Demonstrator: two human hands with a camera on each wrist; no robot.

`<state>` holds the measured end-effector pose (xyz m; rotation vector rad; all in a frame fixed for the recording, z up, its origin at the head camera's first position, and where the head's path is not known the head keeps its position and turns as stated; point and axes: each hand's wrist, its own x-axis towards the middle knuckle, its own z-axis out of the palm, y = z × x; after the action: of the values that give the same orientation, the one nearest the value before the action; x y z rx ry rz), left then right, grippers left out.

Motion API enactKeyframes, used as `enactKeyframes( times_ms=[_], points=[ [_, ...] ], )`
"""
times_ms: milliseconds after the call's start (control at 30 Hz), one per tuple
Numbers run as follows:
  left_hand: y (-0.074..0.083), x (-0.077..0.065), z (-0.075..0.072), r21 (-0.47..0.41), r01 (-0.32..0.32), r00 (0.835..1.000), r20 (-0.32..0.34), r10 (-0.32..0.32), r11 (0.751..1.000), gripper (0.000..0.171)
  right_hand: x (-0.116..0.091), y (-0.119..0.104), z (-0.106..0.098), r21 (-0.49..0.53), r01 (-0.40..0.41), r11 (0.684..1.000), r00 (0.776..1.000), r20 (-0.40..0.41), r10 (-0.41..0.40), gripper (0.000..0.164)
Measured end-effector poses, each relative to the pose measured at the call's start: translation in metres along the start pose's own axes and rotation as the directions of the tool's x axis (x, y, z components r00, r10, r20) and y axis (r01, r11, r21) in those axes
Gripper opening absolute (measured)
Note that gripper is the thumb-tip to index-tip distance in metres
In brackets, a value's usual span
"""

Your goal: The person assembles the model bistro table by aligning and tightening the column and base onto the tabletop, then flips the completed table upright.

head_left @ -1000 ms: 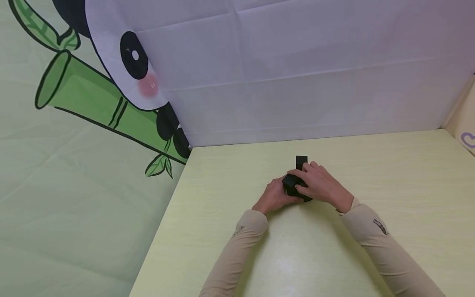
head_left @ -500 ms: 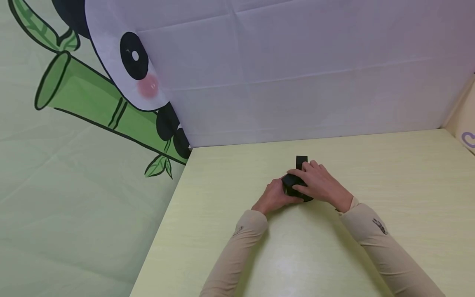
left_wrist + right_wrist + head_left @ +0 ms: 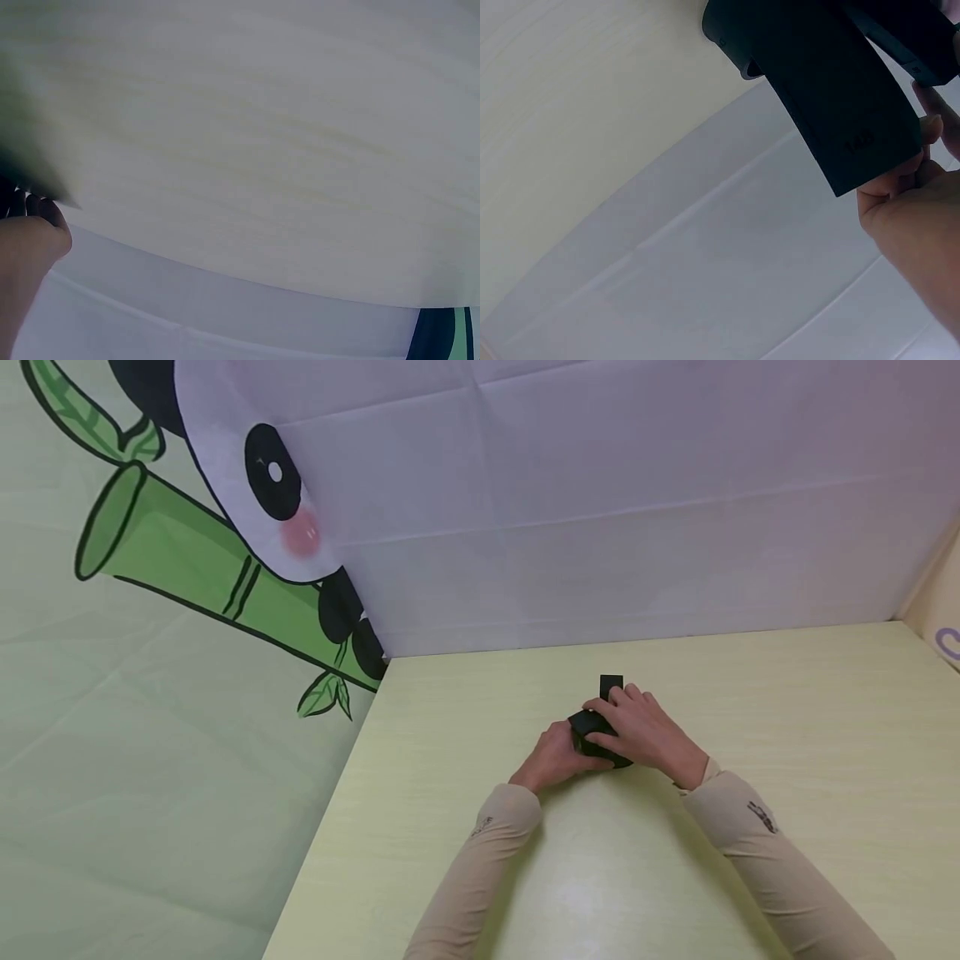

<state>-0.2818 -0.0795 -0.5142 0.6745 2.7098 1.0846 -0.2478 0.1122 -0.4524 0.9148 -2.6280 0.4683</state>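
A black device point(image 3: 589, 722) with a flat upright arm point(image 3: 611, 682) stands on the pale table, between the two hands. My left hand point(image 3: 557, 753) grips its lower left side, thumb along the near face. From the right, my right hand point(image 3: 648, 732) pinches its upper part, with the thumb in front and the fingers over the top. In the right wrist view the wide flat arm point(image 3: 840, 105) carries a faint embossed mark, and right-hand fingers point(image 3: 889, 184) lie at its end. The left wrist view catches only part of the left hand point(image 3: 31, 244) at its edge.
The pale wood-look table point(image 3: 450, 727) ends at a hanging white cloth point(image 3: 600, 527) behind. To the left hangs a pale green cloth point(image 3: 135, 760) with printed bamboo point(image 3: 180, 543). A cream panel point(image 3: 937, 602) with a purple mark stands at the right.
My right hand and thumb have shifted slightly left over the black device. Its top left edge now sits a little higher and at a different tilt. The left hand stays put.
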Motion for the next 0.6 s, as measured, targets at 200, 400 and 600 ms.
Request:
enactKeyframes(
  times_ms=[200,400,600],
  points=[
    [0.0003,0.0035,0.0003,0.000,-0.023,1.000,0.001,0.023,1.000,0.061,0.0017,0.0026,-0.0004,0.013,-0.008,1.000,1.000,-0.005,0.008,0.038],
    [0.0021,0.0066,0.0004,-0.003,-0.023,1.000,0.000,0.023,1.000,0.062,0.0040,0.0057,-0.0014,0.021,-0.015,1.000,1.000,-0.006,0.015,0.038],
    [0.0013,0.0070,0.0015,-0.009,-0.019,1.000,-0.001,0.019,1.000,0.061,0.0041,0.0060,0.0017,0.008,-0.015,1.000,0.999,-0.038,0.015,0.040]
  ],
)
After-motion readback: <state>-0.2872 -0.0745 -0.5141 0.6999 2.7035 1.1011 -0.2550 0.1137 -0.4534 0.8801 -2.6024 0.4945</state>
